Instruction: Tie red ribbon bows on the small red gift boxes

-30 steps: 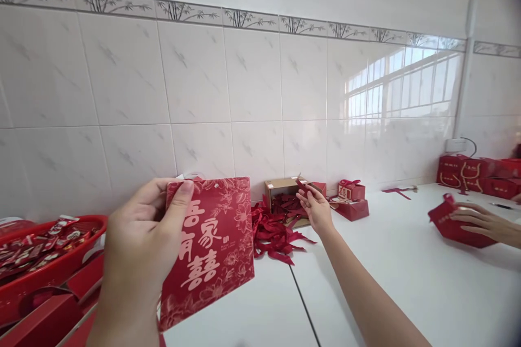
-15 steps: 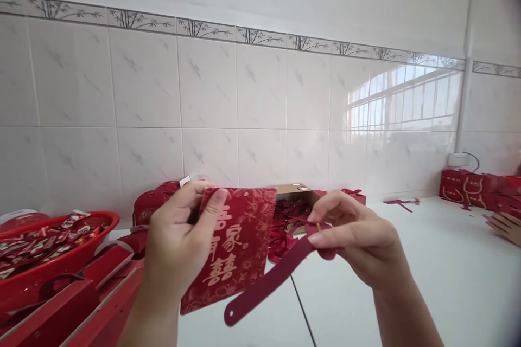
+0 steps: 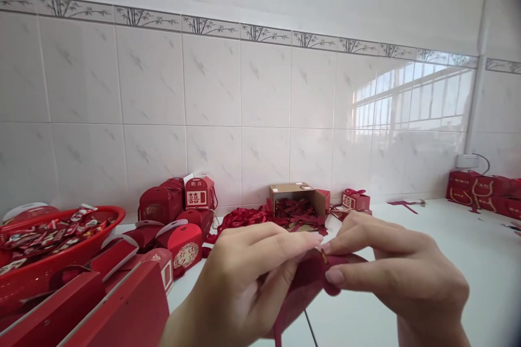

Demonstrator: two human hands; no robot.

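Low in the middle, my left hand (image 3: 244, 276) is closed on a dark red panel (image 3: 301, 306), which is turned so that its printed face is out of sight. My right hand (image 3: 402, 271) pinches a maroon strap (image 3: 332, 286) between thumb and index finger at the panel's upper edge. A small brass fastener (image 3: 324, 256) shows at the strap, between the fingertips of both hands. The fingers hide whether the fastener passes through the panel. One thin length of strap hangs below my left hand.
A red basket (image 3: 116, 217) of wrapped sweets stands left, behind red box pieces (image 3: 122, 309). Red gift boxes (image 3: 187, 244) stand near the wall. A cardboard box (image 3: 299, 191) of straps sits behind my hands, beside red ribbons (image 3: 248, 217). More red boxes (image 3: 468, 190) stand far right.
My hands have come together, bringing strap and panel into contact. The panel has turned, hiding its gold characters. At the right edge, the other person's hand has moved almost out of view.
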